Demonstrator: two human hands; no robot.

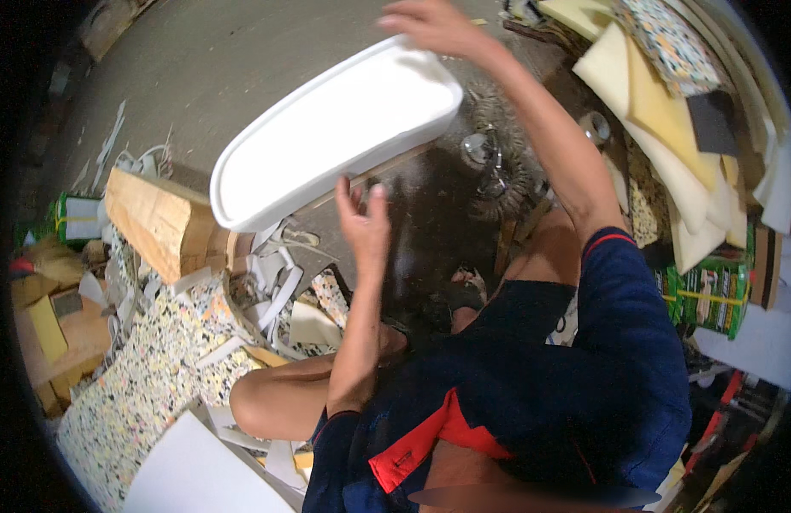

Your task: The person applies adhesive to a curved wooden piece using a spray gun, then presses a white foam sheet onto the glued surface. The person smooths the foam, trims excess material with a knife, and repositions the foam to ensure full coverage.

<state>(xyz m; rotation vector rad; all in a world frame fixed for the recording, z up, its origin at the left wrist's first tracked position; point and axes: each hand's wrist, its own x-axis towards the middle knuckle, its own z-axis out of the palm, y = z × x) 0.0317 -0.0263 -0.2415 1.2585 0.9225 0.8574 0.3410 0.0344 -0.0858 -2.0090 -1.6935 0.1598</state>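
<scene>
A long white upholstered cushion (336, 128) with rounded ends and a raised piped rim lies slantwise in front of me, its top washed out by glare. Just below its near side is my left hand (365, 221), fingers raised and apart, holding nothing. Over the far right end reaches my right hand (430, 26), its fingers stretched out to the left and partly blurred; whether the palm touches the rim I cannot tell. What supports the cushion from beneath is mostly hidden.
A wooden block (156, 218) stands by the cushion's left end. Speckled foam (156, 359) and white offcuts lie at left. Coiled clear hose (498, 154) rests on the floor right of the cushion. Foam sheets (669, 120), a tape roll (595, 127) and green packages (712, 295) are at right.
</scene>
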